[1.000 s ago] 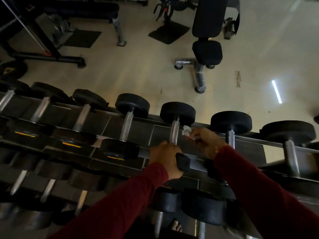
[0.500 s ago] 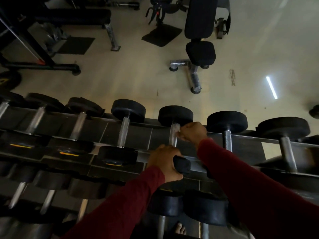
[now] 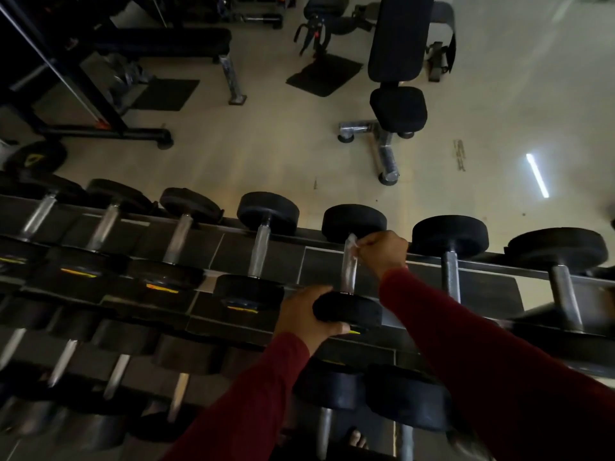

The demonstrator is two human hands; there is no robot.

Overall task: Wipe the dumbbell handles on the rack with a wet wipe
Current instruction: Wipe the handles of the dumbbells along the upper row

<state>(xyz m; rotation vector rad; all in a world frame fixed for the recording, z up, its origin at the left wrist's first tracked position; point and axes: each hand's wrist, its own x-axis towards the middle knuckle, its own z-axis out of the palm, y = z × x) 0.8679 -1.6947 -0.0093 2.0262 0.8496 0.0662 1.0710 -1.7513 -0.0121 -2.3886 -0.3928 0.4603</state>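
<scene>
Right hand (image 3: 382, 252) still at handle (image 3: 348, 271) top pinching wet wipe (image 3: 353, 245), left hand (image 3: 304, 316) still gripping near weight head (image 3: 347, 309)

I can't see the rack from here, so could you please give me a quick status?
Left hand grips the dumbbell's near head. Right hand presses the wet wipe on the handle, far end. Nothing in the way.
</scene>
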